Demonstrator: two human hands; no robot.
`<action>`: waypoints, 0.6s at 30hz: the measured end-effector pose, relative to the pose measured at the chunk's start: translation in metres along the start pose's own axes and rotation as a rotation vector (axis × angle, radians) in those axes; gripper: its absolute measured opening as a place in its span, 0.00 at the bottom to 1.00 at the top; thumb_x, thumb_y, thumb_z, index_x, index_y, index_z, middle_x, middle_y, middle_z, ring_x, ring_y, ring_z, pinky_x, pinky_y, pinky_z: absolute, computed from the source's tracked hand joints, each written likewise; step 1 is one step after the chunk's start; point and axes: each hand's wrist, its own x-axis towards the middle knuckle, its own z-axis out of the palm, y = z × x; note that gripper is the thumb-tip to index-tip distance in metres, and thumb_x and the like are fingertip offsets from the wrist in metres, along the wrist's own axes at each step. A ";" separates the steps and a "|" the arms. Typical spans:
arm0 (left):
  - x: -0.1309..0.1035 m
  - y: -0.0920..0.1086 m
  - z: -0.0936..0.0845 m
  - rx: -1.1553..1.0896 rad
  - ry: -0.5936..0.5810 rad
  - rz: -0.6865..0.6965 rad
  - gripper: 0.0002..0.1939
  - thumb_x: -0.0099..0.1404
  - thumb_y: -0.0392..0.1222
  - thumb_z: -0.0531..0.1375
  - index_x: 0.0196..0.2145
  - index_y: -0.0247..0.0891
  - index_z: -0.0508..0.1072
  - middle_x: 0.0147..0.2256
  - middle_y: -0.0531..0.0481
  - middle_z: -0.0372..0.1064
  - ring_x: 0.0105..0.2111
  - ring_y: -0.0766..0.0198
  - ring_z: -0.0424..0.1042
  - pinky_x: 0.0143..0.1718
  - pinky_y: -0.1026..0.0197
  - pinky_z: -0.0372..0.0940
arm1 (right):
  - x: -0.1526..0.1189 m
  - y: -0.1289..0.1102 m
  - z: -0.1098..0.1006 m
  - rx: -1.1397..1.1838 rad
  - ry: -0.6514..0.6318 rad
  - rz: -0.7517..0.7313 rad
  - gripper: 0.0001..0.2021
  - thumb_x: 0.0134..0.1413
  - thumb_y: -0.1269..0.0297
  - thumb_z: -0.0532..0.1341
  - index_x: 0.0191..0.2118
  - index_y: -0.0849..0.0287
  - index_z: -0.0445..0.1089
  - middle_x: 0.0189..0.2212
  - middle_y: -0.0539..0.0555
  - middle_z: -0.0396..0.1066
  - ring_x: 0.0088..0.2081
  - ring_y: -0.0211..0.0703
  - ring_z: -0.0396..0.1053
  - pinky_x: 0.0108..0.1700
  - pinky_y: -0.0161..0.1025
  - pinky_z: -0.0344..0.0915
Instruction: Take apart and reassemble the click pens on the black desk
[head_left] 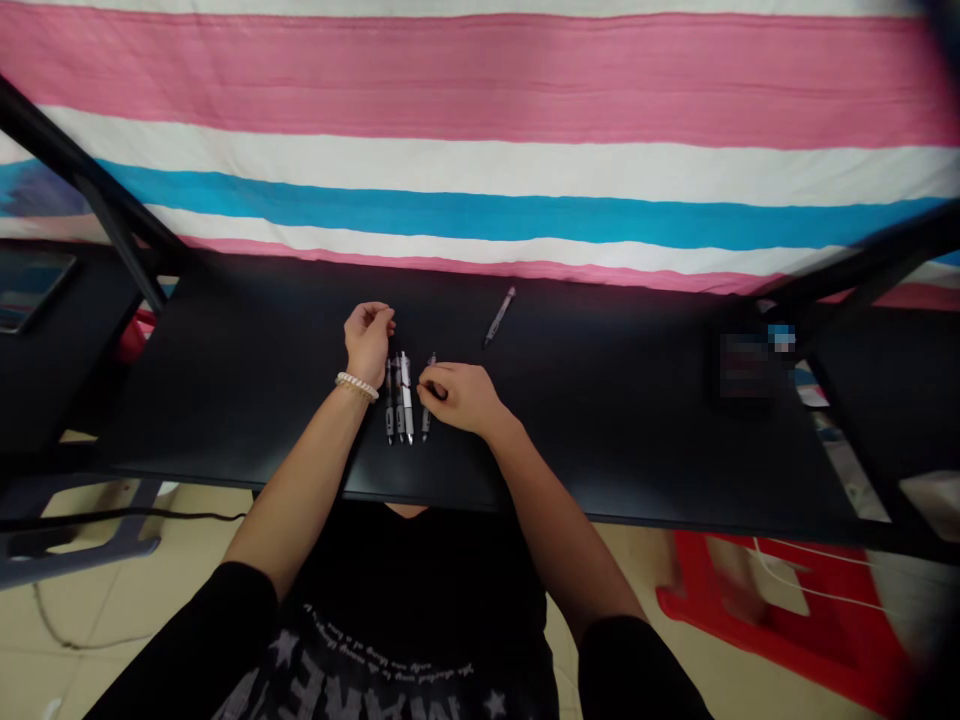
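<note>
On the black table, three pens lie side by side, pointing away from me: a dark pen (389,405), another dark pen (400,410) and a white pen (407,400). My left hand (367,335) rests at their far end, its fingers curled closed; I see nothing in them. Just right of the row, a grey and dark pen (426,425) lies nearly parallel, with a small gap. My right hand (461,395) is closed on its middle with thumb and fingers. Farther back, a separate pen (499,318) lies slanted, apart from both hands.
Behind the black table (615,420) hangs a striped cloth (480,90). Black frame bars (112,180) stand at both sides. A blurred dark object (742,365) sits at the right end. A red stool (787,620) stands below right, and a grey stool (97,540) below left.
</note>
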 end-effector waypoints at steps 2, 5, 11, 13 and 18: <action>0.000 0.001 0.000 0.007 -0.012 0.000 0.06 0.57 0.29 0.62 0.27 0.38 0.72 0.25 0.54 0.66 0.24 0.70 0.65 0.26 0.66 0.59 | 0.000 0.002 -0.002 0.028 0.028 0.037 0.04 0.54 0.66 0.60 0.29 0.57 0.69 0.24 0.48 0.67 0.25 0.35 0.61 0.29 0.35 0.50; -0.002 0.003 0.000 0.064 -0.076 0.019 0.05 0.57 0.30 0.63 0.27 0.38 0.73 0.26 0.52 0.69 0.26 0.68 0.68 0.29 0.65 0.61 | 0.003 0.008 0.000 0.129 0.137 0.115 0.02 0.52 0.70 0.59 0.30 0.57 0.66 0.24 0.48 0.66 0.25 0.35 0.61 0.30 0.35 0.54; -0.007 0.005 -0.002 0.206 -0.325 0.207 0.03 0.61 0.36 0.64 0.33 0.37 0.78 0.34 0.45 0.76 0.35 0.63 0.74 0.41 0.61 0.67 | 0.008 0.009 0.006 0.195 0.239 0.199 0.07 0.56 0.64 0.62 0.40 0.58 0.68 0.26 0.48 0.68 0.27 0.38 0.65 0.33 0.36 0.59; -0.008 0.004 -0.003 0.266 -0.329 0.247 0.03 0.61 0.37 0.64 0.33 0.37 0.78 0.33 0.46 0.76 0.33 0.64 0.73 0.39 0.61 0.67 | 0.008 0.003 0.005 0.068 0.160 0.230 0.08 0.56 0.62 0.63 0.40 0.58 0.70 0.26 0.49 0.69 0.28 0.39 0.67 0.33 0.36 0.59; -0.009 0.005 -0.004 0.389 -0.298 0.274 0.03 0.60 0.35 0.63 0.33 0.36 0.77 0.30 0.48 0.75 0.30 0.66 0.73 0.35 0.63 0.66 | 0.003 -0.009 -0.003 -0.190 0.024 0.389 0.11 0.61 0.55 0.58 0.43 0.53 0.73 0.23 0.49 0.72 0.26 0.42 0.69 0.30 0.37 0.52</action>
